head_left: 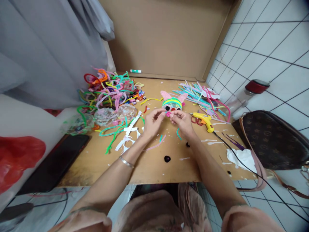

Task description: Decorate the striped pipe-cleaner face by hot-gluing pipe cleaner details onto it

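My left hand (154,120) and my right hand (181,120) meet over the middle of the table. Their fingertips pinch a small bright pink piece of pipe cleaner (168,114), partly covered by the fingers. Just behind them is a craft animal head (172,103) with pink fuzzy ears, yellow and green bands, round black eyes and a red nose. Its lower part is hidden by my hands. Right of my right hand lies a yellow hot glue gun (204,121), its nozzle pointing left. White paper cut-outs (130,130) lie left of my left hand.
A tangled heap of coloured pipe cleaners (113,93) fills the back left; straight ones (198,96) lie back right. A black phone (58,161) rests at the left edge. At right stand a red-lidded bottle (257,86) and brown handbag (272,138); the glue gun's cord (241,159) trails off.
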